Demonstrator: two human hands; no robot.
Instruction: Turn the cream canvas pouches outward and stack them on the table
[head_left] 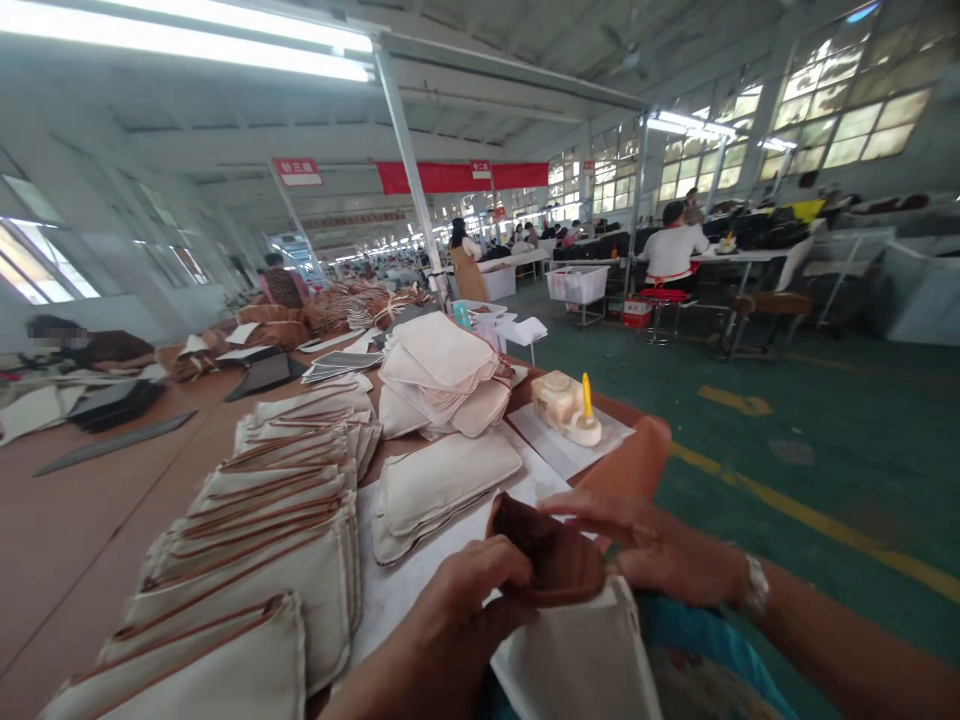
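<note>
A cream pouch (574,650) with a brown inner side hangs in front of me, its mouth held apart. My left hand (472,590) pinches the near left edge of the mouth between thumb and fingers. On the right, my right hand (660,545) grips the far right edge, its fingers bent over the brown material and partly blurred. Just beyond the pouch lies a short pile of flat cream pouches (450,475) on a white sheet (397,590). To my left runs a long overlapping row of cream pouches with brown edges (255,540).
A taller stack of cream pieces (442,365) stands behind the pile. A glue container (559,405) with a yellow-handled brush (587,400) sits at the table's right edge. Brown bundles (345,310) and dark sheets (262,372) lie farther back. Other people sit and stand beyond.
</note>
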